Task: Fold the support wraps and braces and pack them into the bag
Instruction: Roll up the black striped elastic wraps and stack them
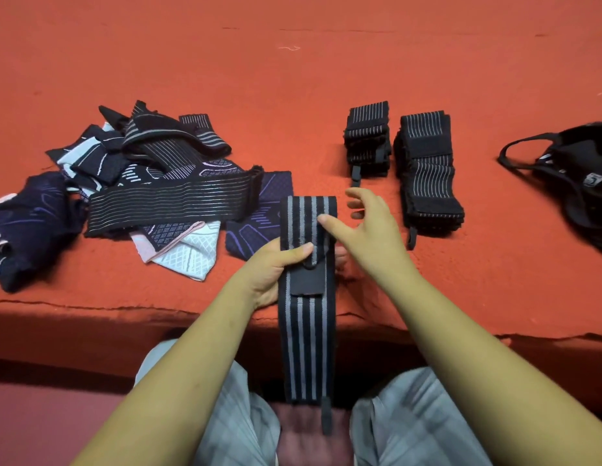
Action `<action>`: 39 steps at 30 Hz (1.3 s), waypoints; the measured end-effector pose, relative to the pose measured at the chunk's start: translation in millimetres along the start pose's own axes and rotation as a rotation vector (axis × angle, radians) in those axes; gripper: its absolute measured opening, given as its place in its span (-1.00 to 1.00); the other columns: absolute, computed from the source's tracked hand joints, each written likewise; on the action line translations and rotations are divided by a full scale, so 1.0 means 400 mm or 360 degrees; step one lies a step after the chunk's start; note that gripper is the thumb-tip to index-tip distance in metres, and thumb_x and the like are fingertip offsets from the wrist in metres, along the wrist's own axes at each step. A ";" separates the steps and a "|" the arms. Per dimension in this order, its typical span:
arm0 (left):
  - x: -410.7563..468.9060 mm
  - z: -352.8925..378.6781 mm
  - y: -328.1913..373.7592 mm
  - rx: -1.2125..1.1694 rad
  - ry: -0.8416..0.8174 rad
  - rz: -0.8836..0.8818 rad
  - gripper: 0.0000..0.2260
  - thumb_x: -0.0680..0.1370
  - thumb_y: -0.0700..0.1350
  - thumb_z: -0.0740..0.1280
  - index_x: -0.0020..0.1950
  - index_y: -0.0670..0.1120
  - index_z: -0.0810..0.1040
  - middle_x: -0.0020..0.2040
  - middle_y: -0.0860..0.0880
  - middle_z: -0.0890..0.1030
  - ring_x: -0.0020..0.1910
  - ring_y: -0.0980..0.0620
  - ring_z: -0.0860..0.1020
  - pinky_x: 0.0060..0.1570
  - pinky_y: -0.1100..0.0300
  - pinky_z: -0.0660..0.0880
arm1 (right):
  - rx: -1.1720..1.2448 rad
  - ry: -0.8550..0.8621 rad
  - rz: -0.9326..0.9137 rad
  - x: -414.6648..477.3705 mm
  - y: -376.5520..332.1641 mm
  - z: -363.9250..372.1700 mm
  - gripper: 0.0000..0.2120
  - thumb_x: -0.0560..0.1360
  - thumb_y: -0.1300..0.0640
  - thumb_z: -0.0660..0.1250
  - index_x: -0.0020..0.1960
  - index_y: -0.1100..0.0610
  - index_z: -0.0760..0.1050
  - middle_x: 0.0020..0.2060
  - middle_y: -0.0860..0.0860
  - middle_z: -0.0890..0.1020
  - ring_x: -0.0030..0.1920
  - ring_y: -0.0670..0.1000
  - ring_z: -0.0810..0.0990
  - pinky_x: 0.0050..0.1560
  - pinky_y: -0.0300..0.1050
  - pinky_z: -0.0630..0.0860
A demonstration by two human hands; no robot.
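The striped wrap (308, 348) lies straight ahead of the person, with its long axis running directly away from the body. Its near end, which carries a tab, hangs over the edge of the worktop (292, 79) and down between the knees. Its far end is doubled back on the worktop, and the fold is the farthest part. The left hand (279, 264) grips the wrap from its left edge about midway, thumb on top and fingers underneath. The right hand (370, 227) is spread; only its thumb tip touches the doubled part from the right, and its fingers are off the cloth.

With both hands at the wrap, the next fold probably means drawing the hanging length up along that same axis. Two folded stacks (368, 142) stand just beyond the right hand, and the bag (575, 176) lies well apart at the far right, so both are on the right arm's side. The heap of loose wraps and braces (158, 183) lies to the left. Its nearest purple piece is just beside the wrap's far end and could get caught in the fold.
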State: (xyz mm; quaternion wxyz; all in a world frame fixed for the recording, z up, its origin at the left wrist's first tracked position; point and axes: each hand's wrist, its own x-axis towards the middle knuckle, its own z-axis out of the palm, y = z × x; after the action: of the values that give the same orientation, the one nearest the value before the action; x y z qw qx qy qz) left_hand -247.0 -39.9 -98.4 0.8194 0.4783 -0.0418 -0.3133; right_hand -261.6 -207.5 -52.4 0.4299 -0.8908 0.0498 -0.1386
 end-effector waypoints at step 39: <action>0.034 -0.030 0.016 -0.0421 0.0434 -0.0081 -0.42 0.67 0.25 0.03 0.19 -0.19 0.61 0.03 -0.20 0.70 -0.03 -0.14 0.69 0.05 -0.02 0.59 | 0.0386 -0.0317 -0.0591 -0.077 0.040 0.071 -0.67 0.37 0.38 0.35 0.05 0.08 0.62 0.18 -0.03 0.66 0.36 -0.11 0.49 0.45 -0.13 0.31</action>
State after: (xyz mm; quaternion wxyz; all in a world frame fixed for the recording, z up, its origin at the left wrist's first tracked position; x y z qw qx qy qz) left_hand -228.6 -36.3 -102.7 0.8650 0.4054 0.1233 -0.2688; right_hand -282.5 -189.5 -88.0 0.5036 -0.8358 -0.1746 -0.1316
